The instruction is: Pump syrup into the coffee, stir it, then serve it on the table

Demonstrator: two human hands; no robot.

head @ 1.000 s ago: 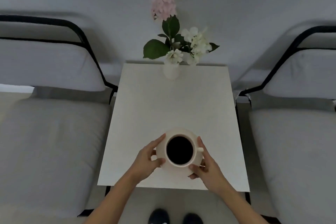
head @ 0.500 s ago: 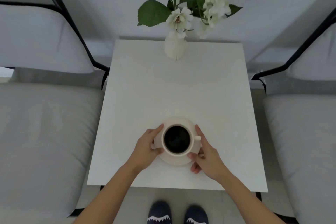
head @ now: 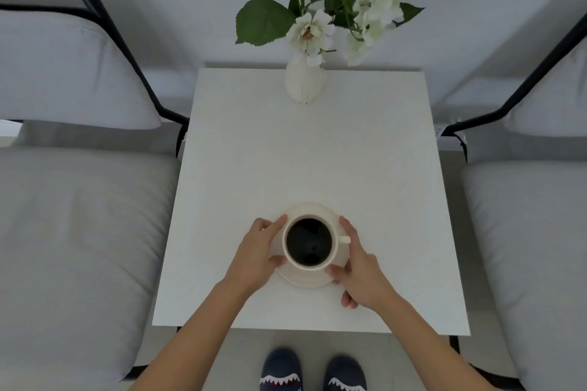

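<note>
A cream cup (head: pixel 333 259) full of black coffee (head: pixel 308 242) stands on a cream saucer (head: pixel 313 211) near the front of a white square table (head: pixel 305 155). The cup's handle points right. My left hand (head: pixel 255 255) grips the saucer's left edge, thumb and fingers around the rim. On the opposite side, my right hand (head: pixel 360 267) holds the saucer's right edge, just beyond the handle. The saucer appears to rest on the tabletop. No syrup pump or spoon is in view.
A white vase (head: pixel 305 81) with white flowers and green leaves stands at the table's far edge. Grey cushioned chairs with black frames flank the table, left (head: pixel 73 219) and right (head: pixel 527 232). My dark slippers (head: pixel 313 371) show below the front edge.
The cup and saucer have come down and forward onto the table. My view has closed in on the table, and both hands keep their grip on the saucer.
</note>
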